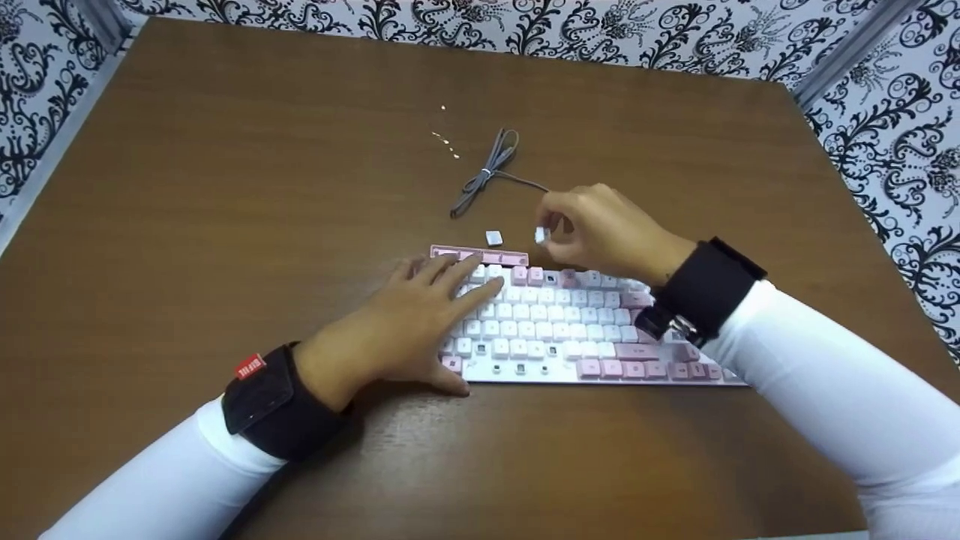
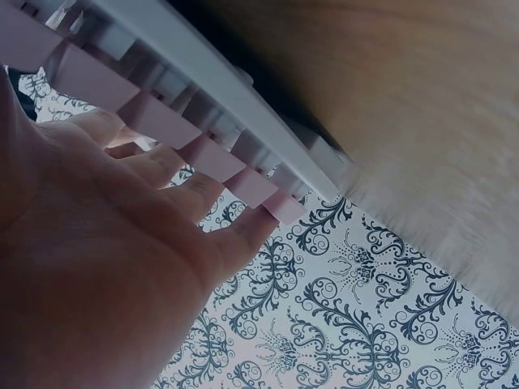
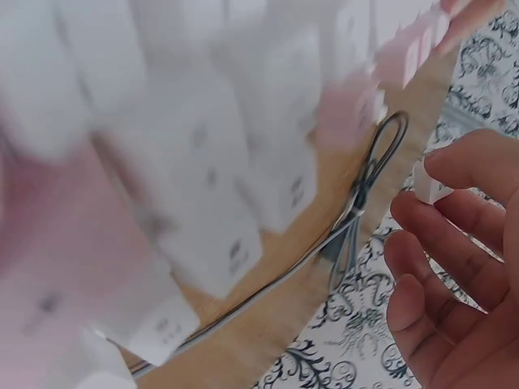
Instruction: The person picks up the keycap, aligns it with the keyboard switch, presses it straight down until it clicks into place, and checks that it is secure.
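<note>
Brown tabletop (image 1: 225, 187); just beyond the sideways-lying keyboard (image 1: 536, 313), a keycap (image 1: 541, 236) is pinched by the right hand (image 1: 604, 232); left hand (image 1: 405, 322) splayed.

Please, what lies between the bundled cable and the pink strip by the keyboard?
In the head view, one loose white keycap lies on the table there.

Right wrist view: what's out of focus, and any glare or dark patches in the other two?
Right wrist: nearest keycaps blurred, white keycap in the right hand crisper; head: pale glare on the table below the left hand, shadow beside that wrist; left wrist: palm dim, in shade.
</note>
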### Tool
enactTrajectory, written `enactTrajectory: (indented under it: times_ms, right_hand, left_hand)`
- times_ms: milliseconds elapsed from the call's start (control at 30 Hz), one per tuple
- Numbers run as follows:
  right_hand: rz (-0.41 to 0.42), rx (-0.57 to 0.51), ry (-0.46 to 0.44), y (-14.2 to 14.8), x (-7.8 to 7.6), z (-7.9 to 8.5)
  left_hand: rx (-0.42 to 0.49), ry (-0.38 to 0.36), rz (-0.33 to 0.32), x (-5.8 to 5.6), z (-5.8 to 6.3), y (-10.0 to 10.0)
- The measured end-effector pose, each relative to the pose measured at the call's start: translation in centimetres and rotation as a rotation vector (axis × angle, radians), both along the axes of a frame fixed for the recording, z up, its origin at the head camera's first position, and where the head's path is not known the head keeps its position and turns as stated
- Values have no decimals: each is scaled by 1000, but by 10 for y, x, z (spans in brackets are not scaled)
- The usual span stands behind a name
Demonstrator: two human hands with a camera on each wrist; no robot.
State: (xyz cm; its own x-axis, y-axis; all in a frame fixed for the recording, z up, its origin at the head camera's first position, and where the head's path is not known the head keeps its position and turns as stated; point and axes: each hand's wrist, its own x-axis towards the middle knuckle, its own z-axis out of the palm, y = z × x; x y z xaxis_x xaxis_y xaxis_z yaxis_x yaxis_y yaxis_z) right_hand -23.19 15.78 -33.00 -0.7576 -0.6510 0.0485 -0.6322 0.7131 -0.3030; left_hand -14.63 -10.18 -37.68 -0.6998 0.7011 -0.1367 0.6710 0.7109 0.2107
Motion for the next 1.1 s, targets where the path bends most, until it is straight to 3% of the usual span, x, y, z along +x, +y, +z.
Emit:
enactTrajectory:
  times_ms: [200, 667, 1100]
  right_hand:
    - [23, 29, 20, 2, 21, -1]
    - [125, 40, 194, 7, 71, -12]
    - [165, 3, 147, 10, 99, -22]
  left_hand:
    - [-3, -2, 5, 0, 0, 0]
    - [-16, -14, 11, 0, 1, 0]
    - [-5, 2, 2, 0, 0, 1]
